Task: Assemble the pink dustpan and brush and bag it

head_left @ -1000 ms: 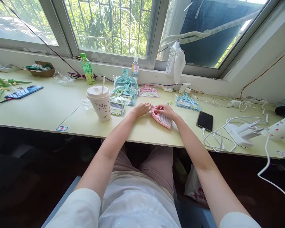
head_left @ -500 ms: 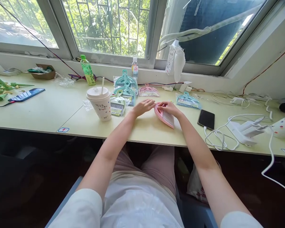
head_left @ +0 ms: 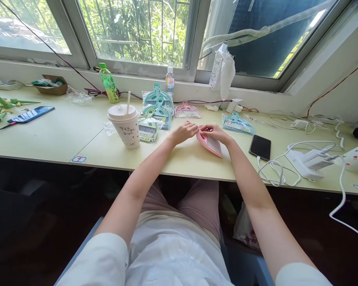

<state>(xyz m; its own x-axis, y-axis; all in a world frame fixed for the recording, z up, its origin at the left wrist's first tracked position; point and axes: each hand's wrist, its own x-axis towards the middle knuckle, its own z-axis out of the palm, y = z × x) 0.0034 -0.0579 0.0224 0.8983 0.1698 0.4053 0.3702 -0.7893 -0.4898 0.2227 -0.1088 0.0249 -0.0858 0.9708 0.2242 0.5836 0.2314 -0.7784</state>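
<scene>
A small pink dustpan (head_left: 210, 146) is held tilted just above or on the table, its wide edge toward me and to the right. My right hand (head_left: 215, 133) is closed on its upper part, thumb and fingers pinching near the handle. My left hand (head_left: 185, 133) has its fingers curled at the handle end, where a bit of pink shows behind them; its exact hold is partly hidden. Beyond my hands lies a bagged pink dustpan set (head_left: 187, 110). To the left stand bagged teal dustpan sets (head_left: 159, 108) and a bagged pale green set (head_left: 148, 129).
A lidded paper cup (head_left: 125, 129) with a straw stands left of my left arm. Right of my hands are a bagged blue dustpan set (head_left: 238, 123), a black phone (head_left: 260, 147) and a white power strip (head_left: 306, 163) with cables. A green bottle (head_left: 109, 83) stands by the window.
My left hand's fingers have gone from stretched flat to curled at the pink dustpan's handle end. The right hand keeps its hold, and the view has shifted slightly.
</scene>
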